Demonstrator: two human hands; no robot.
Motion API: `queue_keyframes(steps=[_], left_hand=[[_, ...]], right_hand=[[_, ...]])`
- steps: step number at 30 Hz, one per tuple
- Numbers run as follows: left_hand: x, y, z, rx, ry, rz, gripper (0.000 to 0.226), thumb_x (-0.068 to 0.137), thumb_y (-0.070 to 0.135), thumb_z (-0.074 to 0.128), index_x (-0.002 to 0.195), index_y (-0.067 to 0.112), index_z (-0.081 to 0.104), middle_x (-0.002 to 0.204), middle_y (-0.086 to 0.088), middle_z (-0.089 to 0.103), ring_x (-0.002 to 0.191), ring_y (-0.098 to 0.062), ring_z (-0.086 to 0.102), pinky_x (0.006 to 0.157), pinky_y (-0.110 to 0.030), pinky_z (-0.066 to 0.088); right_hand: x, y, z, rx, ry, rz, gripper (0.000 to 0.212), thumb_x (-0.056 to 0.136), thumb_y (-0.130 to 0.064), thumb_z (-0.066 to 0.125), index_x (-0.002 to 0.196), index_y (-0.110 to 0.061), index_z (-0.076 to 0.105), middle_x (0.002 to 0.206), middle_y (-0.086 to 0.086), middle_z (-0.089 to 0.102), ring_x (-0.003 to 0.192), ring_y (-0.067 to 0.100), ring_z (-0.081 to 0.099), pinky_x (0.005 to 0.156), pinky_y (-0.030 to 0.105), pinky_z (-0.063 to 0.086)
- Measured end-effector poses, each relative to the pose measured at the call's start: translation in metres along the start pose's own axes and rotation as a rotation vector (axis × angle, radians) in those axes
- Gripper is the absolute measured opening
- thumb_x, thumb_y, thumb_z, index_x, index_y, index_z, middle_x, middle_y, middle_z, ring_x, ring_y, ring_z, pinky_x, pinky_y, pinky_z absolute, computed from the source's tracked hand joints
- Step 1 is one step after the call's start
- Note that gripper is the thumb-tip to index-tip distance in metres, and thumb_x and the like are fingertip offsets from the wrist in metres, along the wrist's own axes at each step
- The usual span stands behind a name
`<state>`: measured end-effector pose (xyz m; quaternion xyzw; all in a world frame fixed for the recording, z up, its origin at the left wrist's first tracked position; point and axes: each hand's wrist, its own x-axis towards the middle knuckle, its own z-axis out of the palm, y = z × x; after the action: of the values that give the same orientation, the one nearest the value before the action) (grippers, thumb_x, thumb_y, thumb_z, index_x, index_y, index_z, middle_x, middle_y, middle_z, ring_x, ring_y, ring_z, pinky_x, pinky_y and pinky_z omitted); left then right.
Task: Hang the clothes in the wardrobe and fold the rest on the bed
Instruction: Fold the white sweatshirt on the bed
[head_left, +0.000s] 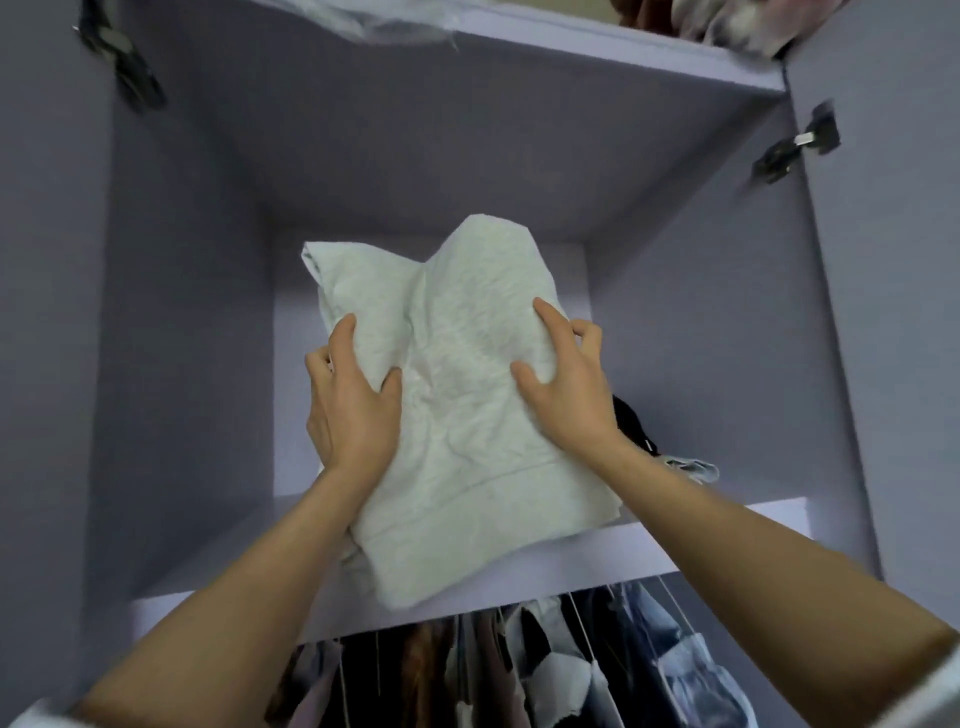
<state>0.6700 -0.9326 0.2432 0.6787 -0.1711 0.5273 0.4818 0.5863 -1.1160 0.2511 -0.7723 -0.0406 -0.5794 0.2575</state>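
Up in the wardrobe (182, 312) we hold a folded white garment (467, 405) over the shelf (675, 540), our left hand (353, 400) and right hand (561, 384) gripping its sides. Dark clothing (631, 421) lies just behind it; hanging clothes (545, 665) crowd below.

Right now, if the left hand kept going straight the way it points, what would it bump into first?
Probably nothing soon. The left hand grips the white garment and points into the shelf compartment; the back wall looks like the first thing, though depth is unclear.
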Motion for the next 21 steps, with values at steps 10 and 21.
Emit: queue_keyframes(steps=[10,21], left_hand=[[0.11,-0.13,0.054,0.512,-0.224,0.007,0.065,0.087,0.037,0.058,0.14,0.034,0.022,0.132,-0.006,0.036,0.108,-0.035,0.05,0.086,-0.045,0.04],[0.114,-0.24,0.065,1.075,-0.852,-0.065,0.053,0.094,0.056,0.034,0.142,0.034,0.036,0.156,0.002,0.022,0.144,-0.02,0.016,0.114,-0.053,0.013]], right_hand=[[0.06,0.052,0.195,0.216,-0.272,0.193,0.064,0.093,-0.031,0.054,0.147,-0.033,0.02,0.133,0.007,0.026,0.091,0.027,0.057,0.088,0.036,0.047],[0.071,0.066,0.308,-0.115,-0.982,-0.051,0.05,0.098,-0.046,0.028,0.147,-0.031,0.026,0.155,0.005,0.017,0.14,0.029,0.019,0.113,0.048,0.022]])
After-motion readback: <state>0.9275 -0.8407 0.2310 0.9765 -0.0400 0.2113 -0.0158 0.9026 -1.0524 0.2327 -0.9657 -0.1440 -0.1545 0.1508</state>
